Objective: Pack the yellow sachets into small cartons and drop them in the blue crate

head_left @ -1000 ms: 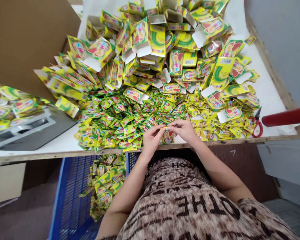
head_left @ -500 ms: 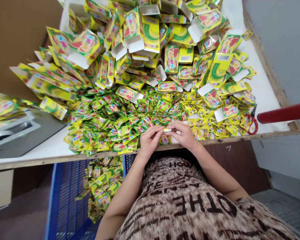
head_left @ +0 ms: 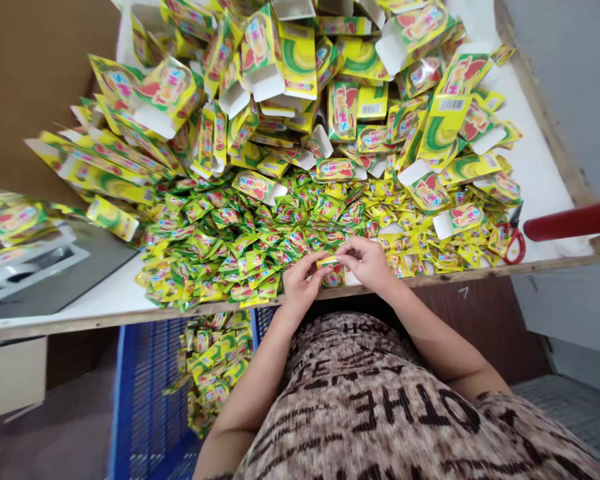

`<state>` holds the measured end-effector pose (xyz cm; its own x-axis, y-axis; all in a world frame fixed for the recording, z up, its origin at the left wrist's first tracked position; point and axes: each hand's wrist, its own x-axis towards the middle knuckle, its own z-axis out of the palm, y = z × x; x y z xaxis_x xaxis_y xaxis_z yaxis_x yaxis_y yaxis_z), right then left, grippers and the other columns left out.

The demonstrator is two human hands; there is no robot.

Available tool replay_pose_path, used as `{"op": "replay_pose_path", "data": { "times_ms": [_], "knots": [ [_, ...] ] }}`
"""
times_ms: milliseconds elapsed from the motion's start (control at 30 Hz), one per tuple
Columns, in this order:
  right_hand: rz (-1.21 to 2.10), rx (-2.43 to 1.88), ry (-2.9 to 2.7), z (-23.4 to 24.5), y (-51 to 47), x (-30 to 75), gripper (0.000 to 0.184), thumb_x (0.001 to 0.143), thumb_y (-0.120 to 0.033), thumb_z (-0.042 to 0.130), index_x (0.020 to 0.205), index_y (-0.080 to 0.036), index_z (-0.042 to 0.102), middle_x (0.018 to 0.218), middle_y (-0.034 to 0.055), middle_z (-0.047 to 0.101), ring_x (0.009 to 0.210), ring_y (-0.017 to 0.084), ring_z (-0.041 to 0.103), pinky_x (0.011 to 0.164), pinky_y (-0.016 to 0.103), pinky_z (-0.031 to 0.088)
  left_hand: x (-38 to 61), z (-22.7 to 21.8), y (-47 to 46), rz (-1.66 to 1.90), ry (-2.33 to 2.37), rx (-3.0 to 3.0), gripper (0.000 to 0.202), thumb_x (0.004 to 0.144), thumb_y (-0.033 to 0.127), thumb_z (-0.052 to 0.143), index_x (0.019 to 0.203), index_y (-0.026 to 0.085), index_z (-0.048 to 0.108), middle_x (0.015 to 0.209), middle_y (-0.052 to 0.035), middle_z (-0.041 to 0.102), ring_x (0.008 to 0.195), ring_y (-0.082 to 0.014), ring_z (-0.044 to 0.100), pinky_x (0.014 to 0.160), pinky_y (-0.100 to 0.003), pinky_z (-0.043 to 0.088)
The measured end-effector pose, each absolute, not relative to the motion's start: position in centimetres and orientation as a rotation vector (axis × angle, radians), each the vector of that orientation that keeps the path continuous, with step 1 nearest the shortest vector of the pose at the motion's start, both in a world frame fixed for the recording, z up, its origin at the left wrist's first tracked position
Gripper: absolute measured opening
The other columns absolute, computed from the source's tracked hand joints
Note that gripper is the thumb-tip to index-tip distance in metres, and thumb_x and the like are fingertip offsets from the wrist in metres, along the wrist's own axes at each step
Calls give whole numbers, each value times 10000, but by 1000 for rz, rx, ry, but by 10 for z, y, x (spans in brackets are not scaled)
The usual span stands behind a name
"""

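At the table's front edge, both hands hold a small yellow-and-green candy box (head_left: pixel 329 263) between them. My left hand (head_left: pixel 300 283) pinches its left end with thumb and fingers. On the right end, my right hand (head_left: pixel 367 265) grips it the same way. Fingers cover much of the box, so its open or closed ends are hard to make out. Just below lies a printed piece (head_left: pixel 335 277), partly hidden. Left of my hands spreads a heap of small green sachets (head_left: pixel 230 247); to the right are yellow sachets (head_left: pixel 410 247).
Printed cartons (head_left: pixel 343 113), several with white flaps open, pile up behind the sachets. Red-handled scissors (head_left: pixel 514 245) lie at right beside a red bar (head_left: pixel 570 219). Below the table edge stands a blue crate (head_left: pixel 145 393) with filled packs. A cardboard box (head_left: pixel 45 87) stands left.
The box between my fingers has turned from showing a white edge to showing its yellow-and-green printed side. My hands stay at the same place, and the view has shifted slightly.
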<state>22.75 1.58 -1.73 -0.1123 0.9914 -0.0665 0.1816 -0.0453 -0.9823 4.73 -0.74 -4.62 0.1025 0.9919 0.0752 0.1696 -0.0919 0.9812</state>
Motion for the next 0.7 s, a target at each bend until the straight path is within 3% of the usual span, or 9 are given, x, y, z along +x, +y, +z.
{"op": "replay_pose_path", "data": {
  "times_ms": [100, 200, 400, 533, 700],
  "knots": [
    [1021, -1329, -1562, -13, 16, 223, 88, 788, -163, 629, 702, -185, 633, 740, 28, 653, 688, 160, 607, 630, 287, 500, 48, -44, -7, 1121, 1234, 1512, 394, 840, 295, 694, 1226, 228, 654, 1144, -89, 719, 993, -202, 696, 893, -330, 561],
    [1006, -1266, -1648, -9, 11, 225, 87, 825, -187, 622, 739, -189, 636, 795, 42, 673, 743, 169, 629, 657, 293, 519, 49, -41, -7, 1154, 1178, 1635, 313, 865, 241, 663, 1176, 254, 691, 1219, -77, 692, 1135, -211, 645, 999, -377, 516],
    [804, -1124, -1822, -11, -12, 242, 126, 927, -203, 558, 967, -218, 676, 1044, 95, 693, 1003, 197, 644, 887, 380, 535, 50, -42, -9, 1169, 1007, 1723, 280, 861, 159, 654, 1114, 258, 723, 1127, -83, 722, 1073, -196, 673, 947, -369, 536],
    [756, -1067, -1893, -14, -28, 245, 181, 928, -193, 563, 1060, -233, 679, 1115, 104, 668, 1039, 198, 629, 893, 386, 537, 51, -41, -16, 1204, 978, 1779, 257, 846, 152, 667, 1081, 241, 722, 1114, -96, 720, 1062, -202, 678, 927, -379, 550],
    [702, -1095, -1924, -17, -34, 250, 157, 921, -218, 579, 1024, -250, 693, 1090, 85, 667, 1007, 198, 630, 863, 373, 541, 53, -42, -24, 1223, 959, 1931, 302, 869, 138, 631, 1143, 252, 687, 1185, -105, 668, 1075, -188, 657, 907, -347, 545]
  ]
}}
